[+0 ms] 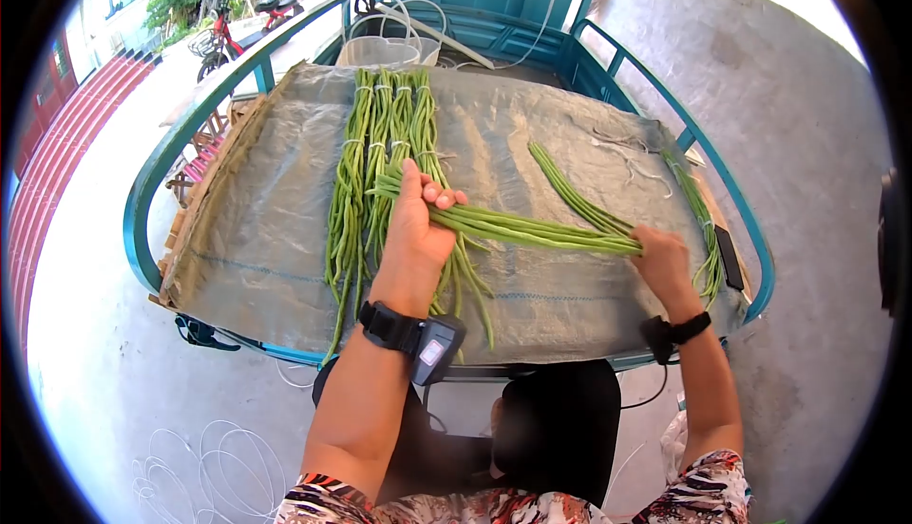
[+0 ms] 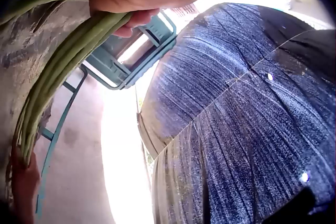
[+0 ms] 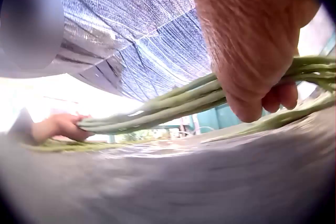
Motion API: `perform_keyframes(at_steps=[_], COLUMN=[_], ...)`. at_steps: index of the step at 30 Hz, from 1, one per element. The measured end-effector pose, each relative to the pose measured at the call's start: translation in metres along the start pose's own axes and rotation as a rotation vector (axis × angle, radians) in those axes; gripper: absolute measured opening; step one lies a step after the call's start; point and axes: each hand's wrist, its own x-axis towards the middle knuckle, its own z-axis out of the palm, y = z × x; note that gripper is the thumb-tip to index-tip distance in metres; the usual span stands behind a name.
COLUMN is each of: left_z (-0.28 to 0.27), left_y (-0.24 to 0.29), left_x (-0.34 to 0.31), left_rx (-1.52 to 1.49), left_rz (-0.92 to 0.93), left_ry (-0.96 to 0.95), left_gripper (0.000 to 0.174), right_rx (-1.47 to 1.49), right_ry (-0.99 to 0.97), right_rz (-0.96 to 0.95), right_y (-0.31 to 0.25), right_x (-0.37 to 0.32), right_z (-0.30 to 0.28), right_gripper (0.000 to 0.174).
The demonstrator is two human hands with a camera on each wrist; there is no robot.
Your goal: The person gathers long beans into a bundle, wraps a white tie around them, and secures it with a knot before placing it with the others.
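A bunch of long green beans (image 1: 532, 230) stretches between both hands over the sheet-covered bed. My left hand (image 1: 423, 215) grips one end, its thumb pointing up and fingers curled around the stems; the left wrist view shows the beans (image 2: 63, 71) running down from it. At the right, my right hand (image 1: 663, 263) grips the same bunch, fingers curled around it in the right wrist view (image 3: 262, 61). More beans (image 1: 579, 191) trail up and left from the right hand over the sheet. Under and beyond the left hand lie several bean bundles (image 1: 356, 144) tied with pale bands.
A grey plastic sheet (image 1: 266, 182) covers the cargo bed, bordered by teal rails (image 1: 152, 182). Along the right edge lie a tied bean bundle (image 1: 701, 206) and a black phone-like slab (image 1: 730, 260). Loose pale strands (image 1: 632, 149) lie nearby. Behind stands a clear plastic tub (image 1: 380, 52).
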Motion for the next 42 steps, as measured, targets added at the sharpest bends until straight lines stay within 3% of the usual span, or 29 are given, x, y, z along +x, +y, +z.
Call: perform_keyframes(at_steps=[4, 7, 10, 13, 15, 18, 21, 24, 27, 30, 33, 39, 42], left_z=[-0.002, -0.001, 0.0, -0.003, 0.001, -0.001, 0.001, 0.007, 0.003, -0.002, 0.001, -0.001, 0.001], left_y=[-0.007, -0.006, -0.005, -0.006, -0.006, -0.007, -0.005, -0.006, -0.007, -0.008, -0.007, -0.008, -0.007], left_x=[-0.001, -0.001, -0.002, 0.0, -0.004, -0.004, -0.005, -0.01, -0.008, -0.005, -0.005, -0.004, -0.004], left_rx=[-0.015, 0.004, 0.082, 0.104, 0.091, 0.076, 0.083, 0.121, 0.124, 0.124, 0.129, 0.157, 0.159], left_rz=[-0.038, -0.025, -0.028, -0.039, -0.037, -0.048, -0.061, -0.046, -0.043, -0.047, -0.047, -0.068, -0.109], left_ry=[0.033, 0.069, 0.091, 0.092, 0.066, 0.047, 0.051, 0.158, 0.14, 0.169, 0.204, 0.14, 0.101], left_gripper=[0.031, 0.028, 0.025, 0.02, 0.018, 0.018, 0.017, 0.017, 0.016, 0.016, 0.016, 0.018, 0.02], right_rx=[-0.237, -0.622, -0.48, -0.116, 0.222, 0.284, 0.089, 0.22, 0.202, 0.103, 0.436, 0.428, 1.073], right_ry=[0.0, -0.113, 0.034, 0.06, -0.008, -0.172, -0.216, -0.293, -0.002, 0.035, -0.178, 0.077, -0.009], right_rz=[0.015, 0.154, 0.117, -0.056, 0.01, 0.249, 0.246, 0.339, 0.257, 0.173, 0.36, 0.311, 0.477], right_y=[0.057, 0.069, 0.068, 0.023, -0.007, -0.04, -0.054, -0.052, -0.039, -0.029, -0.037, -0.033, -0.067], right_x=[-0.019, -0.026, -0.011, 0.025, 0.048, 0.077, 0.089, 0.095, 0.087, 0.085, 0.09, 0.098, 0.103], right_z=[-0.001, -0.015, -0.004, -0.001, 0.013, 0.035, 0.042, 0.043, 0.065, 0.076, 0.054, 0.078, 0.047], right_gripper=[0.018, 0.019, 0.024, 0.028, 0.025, 0.022, 0.02, 0.02, 0.02, 0.018, 0.018, 0.017, 0.015])
